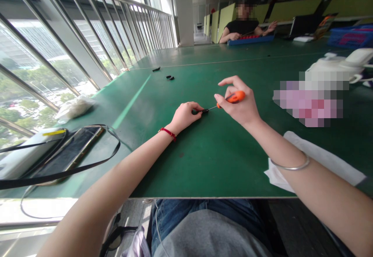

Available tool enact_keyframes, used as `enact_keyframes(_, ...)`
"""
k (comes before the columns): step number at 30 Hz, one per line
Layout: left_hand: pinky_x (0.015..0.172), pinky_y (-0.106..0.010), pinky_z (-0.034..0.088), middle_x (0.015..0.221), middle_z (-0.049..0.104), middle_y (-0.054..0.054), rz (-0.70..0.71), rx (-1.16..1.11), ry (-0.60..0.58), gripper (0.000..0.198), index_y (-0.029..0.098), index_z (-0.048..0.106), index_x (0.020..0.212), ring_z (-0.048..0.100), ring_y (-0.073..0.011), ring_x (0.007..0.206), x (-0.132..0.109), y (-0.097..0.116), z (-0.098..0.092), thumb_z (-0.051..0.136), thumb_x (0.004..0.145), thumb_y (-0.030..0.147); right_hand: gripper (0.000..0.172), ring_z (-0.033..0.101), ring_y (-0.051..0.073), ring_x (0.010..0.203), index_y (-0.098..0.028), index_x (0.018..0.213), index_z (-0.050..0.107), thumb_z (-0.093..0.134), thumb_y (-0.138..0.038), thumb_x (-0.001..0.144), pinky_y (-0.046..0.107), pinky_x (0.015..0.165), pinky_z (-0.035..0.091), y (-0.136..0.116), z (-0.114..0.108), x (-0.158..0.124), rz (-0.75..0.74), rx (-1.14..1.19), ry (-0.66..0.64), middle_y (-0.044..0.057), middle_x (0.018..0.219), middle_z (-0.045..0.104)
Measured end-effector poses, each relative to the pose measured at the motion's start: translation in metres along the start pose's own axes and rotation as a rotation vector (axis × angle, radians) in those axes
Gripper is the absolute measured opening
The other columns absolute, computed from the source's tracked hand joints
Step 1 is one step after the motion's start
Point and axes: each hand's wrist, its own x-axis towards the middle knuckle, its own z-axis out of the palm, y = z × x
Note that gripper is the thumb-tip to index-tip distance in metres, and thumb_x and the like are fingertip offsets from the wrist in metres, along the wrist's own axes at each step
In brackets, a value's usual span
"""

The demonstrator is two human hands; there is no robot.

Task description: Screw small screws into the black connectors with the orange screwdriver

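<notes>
My left hand (187,116), with a red cord at its wrist, rests on the green tabletop (186,163) and pinches a small black part (205,111). What kind of part it is cannot be made out, as the fingers cover much of it. In my right hand (243,103) is a screwdriver (236,97) with an orange and dark handle. Its thin metal shaft points left and down, and the tip meets the black part. My right index finger is raised off the handle. Farther off lie small black pieces (169,77) and another black piece (156,69).
At left are a phone (71,152), a looped black strap (96,166) and a plastic bag (74,108) by the railing. White paper (314,159) lies under my right forearm. A white bottle (329,68) stands right. A person (244,25) sits opposite behind a blue tray (250,41).
</notes>
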Motion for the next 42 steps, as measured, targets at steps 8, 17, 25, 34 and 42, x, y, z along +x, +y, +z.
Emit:
enact_keyframes(8,0.08,-0.027,0.053,0.091,0.072,-0.001,-0.025,-0.024,-0.003,0.022,0.019,0.072,0.09,0.065,-0.0166,0.083,0.0003,0.0004,0.0,0.057,0.074,0.022,0.033,0.05,0.014,0.052,-0.025,0.1,0.058,0.064,-0.03,0.069,0.031,0.058,0.043,0.0004,-0.0003,0.0001,-0.034,0.009,0.065,-0.004,0.062,0.057)
enact_keyframes(17,0.078,-0.027,0.053,0.09,0.072,-0.002,-0.007,-0.025,0.001,0.022,0.018,0.073,0.09,0.065,-0.0164,0.082,-0.0001,-0.0008,0.0,0.058,0.075,0.022,0.035,0.053,0.015,0.055,-0.024,0.101,0.057,0.065,-0.026,0.067,0.031,0.06,0.044,-0.0005,-0.0007,0.0002,-0.042,0.022,0.058,-0.002,0.067,0.059)
enact_keyframes(25,0.079,-0.027,0.053,0.092,0.072,-0.002,-0.013,-0.022,-0.001,0.021,0.018,0.072,0.09,0.065,-0.0165,0.083,0.0003,-0.0003,0.0,0.058,0.076,0.023,0.019,0.053,0.015,0.056,-0.022,0.09,0.061,0.062,-0.027,0.071,0.032,0.065,0.044,-0.0003,-0.0007,0.0,-0.045,-0.013,0.037,-0.001,0.066,0.058)
enact_keyframes(34,0.077,-0.025,0.052,0.091,0.072,-0.002,-0.002,-0.02,0.006,0.021,0.018,0.073,0.089,0.065,-0.0162,0.081,0.0006,-0.0013,0.0007,0.058,0.075,0.022,0.011,0.054,0.014,0.056,-0.022,0.08,0.062,0.062,-0.031,0.073,0.029,0.058,0.043,0.0027,0.0001,0.0002,-0.028,-0.003,0.032,-0.001,0.067,0.061)
enact_keyframes(42,0.076,-0.026,0.052,0.09,0.072,-0.002,0.006,-0.033,0.01,0.021,0.017,0.073,0.089,0.065,-0.0164,0.081,0.0006,-0.0013,0.0007,0.058,0.075,0.022,0.018,0.052,0.014,0.052,-0.022,0.083,0.06,0.063,-0.037,0.073,0.03,0.057,0.043,0.0049,0.0002,0.0009,0.022,-0.015,0.029,-0.002,0.06,0.056)
